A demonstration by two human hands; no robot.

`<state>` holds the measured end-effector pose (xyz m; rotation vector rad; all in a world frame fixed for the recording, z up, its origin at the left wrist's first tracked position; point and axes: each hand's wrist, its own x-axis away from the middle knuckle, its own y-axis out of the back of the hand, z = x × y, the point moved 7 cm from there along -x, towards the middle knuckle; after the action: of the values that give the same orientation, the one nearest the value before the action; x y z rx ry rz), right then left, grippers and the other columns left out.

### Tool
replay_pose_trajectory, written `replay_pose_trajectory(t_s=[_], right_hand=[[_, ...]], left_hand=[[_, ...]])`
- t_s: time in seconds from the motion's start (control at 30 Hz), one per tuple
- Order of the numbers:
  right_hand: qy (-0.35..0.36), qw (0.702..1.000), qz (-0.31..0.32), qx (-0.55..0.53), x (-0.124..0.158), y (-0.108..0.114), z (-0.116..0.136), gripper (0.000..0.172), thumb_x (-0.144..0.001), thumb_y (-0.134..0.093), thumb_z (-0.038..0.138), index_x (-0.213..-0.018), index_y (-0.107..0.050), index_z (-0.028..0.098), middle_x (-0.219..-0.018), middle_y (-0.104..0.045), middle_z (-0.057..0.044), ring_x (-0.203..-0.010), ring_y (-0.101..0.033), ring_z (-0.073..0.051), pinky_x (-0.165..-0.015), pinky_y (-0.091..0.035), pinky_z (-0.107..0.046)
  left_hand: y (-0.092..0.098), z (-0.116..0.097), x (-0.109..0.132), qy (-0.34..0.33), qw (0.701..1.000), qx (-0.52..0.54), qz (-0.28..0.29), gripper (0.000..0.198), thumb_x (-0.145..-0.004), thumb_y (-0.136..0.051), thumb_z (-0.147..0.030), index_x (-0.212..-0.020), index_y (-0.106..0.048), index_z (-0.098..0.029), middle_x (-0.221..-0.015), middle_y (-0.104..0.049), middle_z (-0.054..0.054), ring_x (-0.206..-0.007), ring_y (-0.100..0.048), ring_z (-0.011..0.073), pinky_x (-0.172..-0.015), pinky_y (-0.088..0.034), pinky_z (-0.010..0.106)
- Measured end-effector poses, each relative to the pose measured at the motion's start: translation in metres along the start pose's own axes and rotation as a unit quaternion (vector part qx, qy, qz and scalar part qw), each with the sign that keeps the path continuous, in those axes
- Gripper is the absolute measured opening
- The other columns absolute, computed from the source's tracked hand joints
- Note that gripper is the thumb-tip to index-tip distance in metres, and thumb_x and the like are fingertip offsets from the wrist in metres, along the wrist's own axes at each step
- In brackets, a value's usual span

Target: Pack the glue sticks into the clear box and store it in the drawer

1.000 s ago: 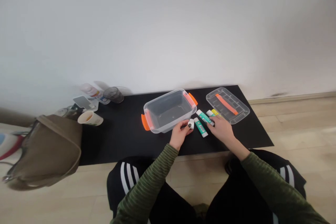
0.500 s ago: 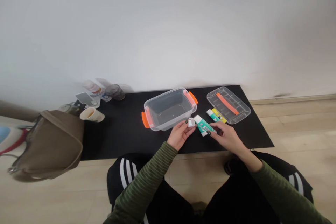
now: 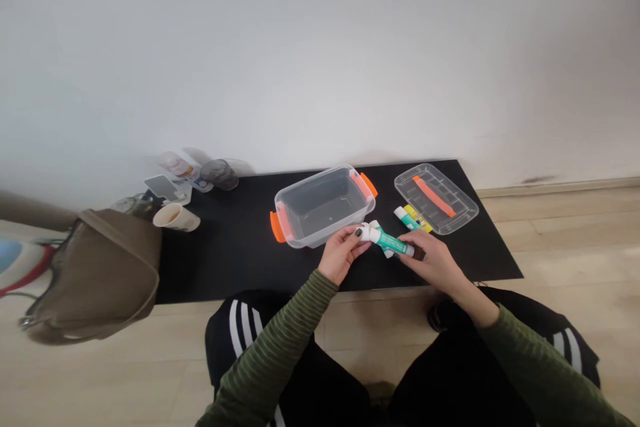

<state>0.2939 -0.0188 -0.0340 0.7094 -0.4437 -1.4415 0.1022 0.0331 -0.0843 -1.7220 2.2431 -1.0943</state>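
My left hand is shut on a white cap, and my right hand grips a teal-and-white glue stick. The cap sits at the stick's left end, but I cannot tell whether it is pressed on. Behind the stick, a second white-ended tube is mostly hidden. To the right lie a teal glue stick and a yellow glue stick. My hands are just in front of a clear plastic box with orange clips.
The box's clear lid lies to the right on a black tabletop. Further left stand a paper cup, a dark glass and a bottle, with a phone nearby. An olive bag hangs over the table's left edge.
My hands have come closer together. The teal-and-white stick has risen from the table into my right hand, and its end now meets the white cap in my left hand.
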Motion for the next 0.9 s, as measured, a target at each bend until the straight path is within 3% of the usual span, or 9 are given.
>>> replay_pose_trajectory(t_s=[0.17, 0.6, 0.9], right_hand=[[0.027, 0.999, -0.028, 0.01, 0.0009, 0.005, 0.0015, 0.025, -0.086, -0.058, 0.033, -0.108, -0.065, 0.023, -0.108, -0.066, -0.008, -0.095, -0.063, -0.021, -0.082, -0.052, -0.033], [0.026, 0.999, -0.018, -0.016, 0.0025, 0.0026, 0.0037, 0.027, -0.086, -0.059, 0.031, -0.111, -0.066, 0.022, -0.11, -0.066, -0.009, -0.093, -0.064, -0.021, -0.076, -0.055, -0.032], [0.045, 0.998, -0.026, -0.04, 0.0051, -0.0009, -0.0033, 0.029, -0.083, -0.065, 0.028, -0.112, -0.067, 0.024, -0.109, -0.069, -0.007, -0.093, -0.066, -0.021, -0.075, -0.056, -0.031]], left_hand=[[0.0005, -0.0002, -0.001, -0.009, 1.0, -0.006, -0.007, 0.034, -0.068, -0.084, -0.031, -0.094, -0.07, -0.013, -0.111, -0.071, 0.009, -0.099, -0.068, 0.0201, -0.1, -0.051, 0.043], [-0.0017, 0.0037, 0.0024, -0.002, 1.0, -0.019, -0.01, 0.038, -0.062, -0.088, -0.031, -0.092, -0.072, -0.014, -0.098, -0.073, 0.007, -0.091, -0.068, 0.017, -0.097, -0.053, 0.041], [-0.0013, 0.0026, 0.0053, 0.004, 0.999, -0.04, -0.01, 0.04, -0.063, -0.088, -0.031, -0.096, -0.074, -0.014, -0.104, -0.074, 0.009, -0.094, -0.068, 0.0186, -0.096, -0.053, 0.04]])
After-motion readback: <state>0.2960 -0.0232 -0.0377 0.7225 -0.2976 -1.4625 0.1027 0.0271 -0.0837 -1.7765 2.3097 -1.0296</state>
